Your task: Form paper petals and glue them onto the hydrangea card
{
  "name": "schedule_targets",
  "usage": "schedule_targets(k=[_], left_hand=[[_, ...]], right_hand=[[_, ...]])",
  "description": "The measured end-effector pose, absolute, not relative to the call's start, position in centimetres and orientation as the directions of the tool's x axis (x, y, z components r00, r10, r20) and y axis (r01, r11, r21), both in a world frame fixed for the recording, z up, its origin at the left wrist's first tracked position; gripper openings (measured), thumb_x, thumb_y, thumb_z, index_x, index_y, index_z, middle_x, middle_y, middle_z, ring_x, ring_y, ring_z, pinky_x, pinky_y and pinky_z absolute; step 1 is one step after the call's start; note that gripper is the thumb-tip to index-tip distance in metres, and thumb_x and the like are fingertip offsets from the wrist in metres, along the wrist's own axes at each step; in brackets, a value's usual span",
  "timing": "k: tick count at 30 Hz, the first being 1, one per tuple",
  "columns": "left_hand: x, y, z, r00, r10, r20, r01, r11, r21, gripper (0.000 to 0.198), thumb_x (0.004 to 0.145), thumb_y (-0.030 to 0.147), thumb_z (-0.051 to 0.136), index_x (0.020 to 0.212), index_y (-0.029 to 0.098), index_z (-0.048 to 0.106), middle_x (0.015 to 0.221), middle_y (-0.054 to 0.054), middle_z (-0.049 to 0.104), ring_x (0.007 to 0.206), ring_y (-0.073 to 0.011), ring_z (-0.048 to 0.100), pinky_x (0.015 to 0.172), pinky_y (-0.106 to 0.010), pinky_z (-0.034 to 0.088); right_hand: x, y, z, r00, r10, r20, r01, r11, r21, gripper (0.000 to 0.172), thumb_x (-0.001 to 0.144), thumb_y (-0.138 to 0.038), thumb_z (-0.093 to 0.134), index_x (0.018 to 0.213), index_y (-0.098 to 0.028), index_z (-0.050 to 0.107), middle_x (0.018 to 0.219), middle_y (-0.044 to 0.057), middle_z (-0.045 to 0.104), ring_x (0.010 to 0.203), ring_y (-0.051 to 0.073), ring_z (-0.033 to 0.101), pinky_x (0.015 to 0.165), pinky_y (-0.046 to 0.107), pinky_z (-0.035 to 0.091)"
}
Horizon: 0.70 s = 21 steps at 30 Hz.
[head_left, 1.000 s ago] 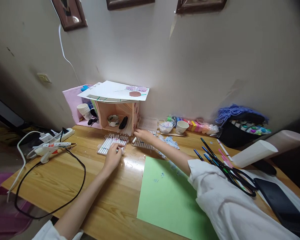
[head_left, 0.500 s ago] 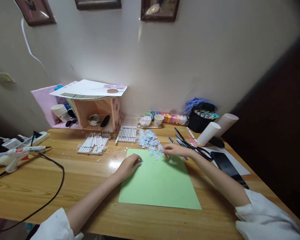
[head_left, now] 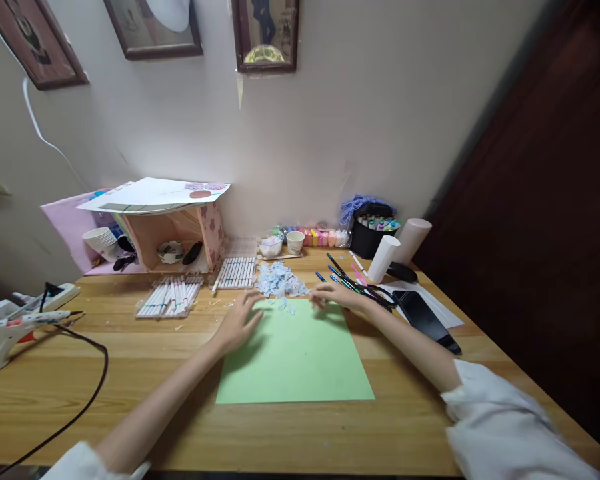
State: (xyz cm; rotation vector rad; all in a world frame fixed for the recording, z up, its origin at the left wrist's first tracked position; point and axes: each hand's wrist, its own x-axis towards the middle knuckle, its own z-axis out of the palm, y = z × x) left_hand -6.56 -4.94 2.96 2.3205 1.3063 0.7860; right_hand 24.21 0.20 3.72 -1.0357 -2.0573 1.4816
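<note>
A green sheet of paper (head_left: 300, 360) lies flat on the wooden table in front of me. At its far edge is a heap of torn pale-blue paper scraps (head_left: 279, 277), a few of them resting on the sheet. My left hand (head_left: 239, 321) is over the sheet's far left corner, thumb and fingers apart and nothing between them. On the other side, my right hand (head_left: 334, 295) hovers at the far right corner beside the scraps. Its fingers are loosely bent and apart, slightly blurred, with nothing seen in them.
Scissors (head_left: 381, 295), pens (head_left: 341, 273) and a phone (head_left: 427, 320) lie to the right, near white rolls (head_left: 384, 259) and a black marker bag (head_left: 375, 237). Marker boxes (head_left: 170, 297), a glue gun (head_left: 25, 328) with its cord, and a pink box shelf (head_left: 213, 237) occupy the left.
My left hand has moved toward the far edge and spread its fingers. Scraps near my right hand have shifted into the heap. The camera view has turned right and tilted up.
</note>
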Motion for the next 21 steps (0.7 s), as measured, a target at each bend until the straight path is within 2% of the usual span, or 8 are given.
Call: schedule_targets(k=[1, 3, 8, 11, 16, 18, 20, 21], left_hand=[[-7.2, -5.8, 3.1, 0.529, 0.823, 0.208, 0.648, -0.550, 0.527, 0.035, 0.091, 0.036, 0.043, 0.122, 0.025, 0.053, 0.132, -0.010, 0.045, 0.120, -0.0234, 0.045, 0.103, -0.040, 0.036], [-7.5, -7.0, 3.2, 0.677, 0.729, 0.106, 0.603, -0.631, 0.489, 0.036, 0.091, 0.036, 0.043, 0.125, 0.028, 0.053, 0.136, -0.009, 0.043, 0.122, -0.0241, 0.044, 0.102, -0.039, 0.037], [-4.1, -4.4, 2.4, 0.776, 0.623, 0.101, 0.526, -0.727, 0.441, 0.047, 0.088, 0.032, 0.048, 0.135, 0.030, 0.042, 0.137, -0.007, 0.045, 0.124, -0.0259, 0.041, 0.105, -0.044, 0.033], [-2.3, -0.8, 1.7, 0.723, 0.682, 0.109, 0.584, -0.689, 0.429, 0.046, 0.090, 0.033, 0.045, 0.135, 0.027, 0.042, 0.137, -0.008, 0.044, 0.125, -0.0252, 0.040, 0.105, -0.044, 0.034], [-2.8, 2.1, 2.0, 0.536, 0.809, 0.241, 0.697, -0.585, 0.415, 0.032, 0.091, 0.028, 0.041, 0.120, 0.024, 0.056, 0.133, -0.010, 0.047, 0.120, -0.0251, 0.044, 0.101, -0.043, 0.038], [-4.1, 2.1, 3.3, 0.415, 0.852, 0.320, 0.713, -0.523, 0.468, 0.028, 0.091, 0.027, 0.040, 0.110, 0.024, 0.060, 0.127, -0.010, 0.050, 0.113, -0.0238, 0.049, 0.096, -0.041, 0.041], [-5.9, 2.1, 5.3, 0.239, 0.895, 0.376, 0.712, -0.425, 0.559, 0.026, 0.090, 0.029, 0.040, 0.101, 0.022, 0.063, 0.113, -0.010, 0.056, 0.105, -0.0227, 0.054, 0.090, -0.037, 0.044], [-7.1, 2.2, 6.5, 0.125, 0.902, 0.414, 0.690, -0.379, 0.617, 0.026, 0.089, 0.031, 0.040, 0.098, 0.021, 0.063, 0.107, -0.010, 0.058, 0.102, -0.0224, 0.055, 0.089, -0.036, 0.045]], right_hand=[[25.2, 0.1, 3.8, -0.666, 0.733, -0.140, 0.358, 0.149, -0.922, 0.043, 0.084, -0.050, 0.050, 0.087, -0.010, 0.067, 0.077, 0.010, 0.069, 0.067, 0.016, 0.064, 0.067, 0.031, 0.051], [26.6, -0.1, 3.4, -0.689, 0.701, -0.184, 0.391, 0.145, -0.909, 0.043, 0.083, -0.050, 0.051, 0.081, -0.010, 0.069, 0.072, 0.009, 0.069, 0.065, 0.016, 0.064, 0.063, 0.029, 0.051], [23.6, 2.2, 1.8, -0.677, 0.732, -0.074, 0.370, 0.252, -0.894, 0.026, 0.083, -0.037, 0.055, 0.090, -0.016, 0.069, 0.094, 0.007, 0.068, 0.089, 0.017, 0.061, 0.083, 0.031, 0.047], [20.6, 4.6, 1.8, -0.670, 0.742, 0.004, 0.345, 0.315, -0.884, 0.015, 0.081, -0.025, 0.059, 0.088, -0.017, 0.068, 0.094, 0.006, 0.067, 0.093, 0.018, 0.059, 0.087, 0.033, 0.044], [20.0, 5.7, 3.3, -0.615, 0.782, 0.099, 0.313, 0.357, -0.880, 0.018, 0.083, -0.018, 0.051, 0.094, -0.017, 0.065, 0.098, 0.007, 0.065, 0.092, 0.018, 0.058, 0.085, 0.034, 0.045], [20.7, 5.1, 3.6, -0.797, 0.597, -0.096, 0.289, 0.236, -0.928, 0.020, 0.086, -0.021, 0.047, 0.091, -0.017, 0.066, 0.080, 0.004, 0.067, 0.073, 0.015, 0.062, 0.072, 0.030, 0.050], [21.2, 4.7, 3.3, -0.892, 0.368, -0.263, 0.316, 0.090, -0.944, 0.022, 0.086, -0.026, 0.049, 0.093, -0.016, 0.067, 0.082, 0.005, 0.069, 0.073, 0.015, 0.064, 0.070, 0.029, 0.051], [21.3, 4.7, 3.1, -0.890, 0.371, -0.266, 0.315, 0.078, -0.946, 0.021, 0.084, -0.027, 0.052, 0.093, -0.017, 0.068, 0.086, 0.006, 0.069, 0.076, 0.016, 0.065, 0.071, 0.030, 0.051]])
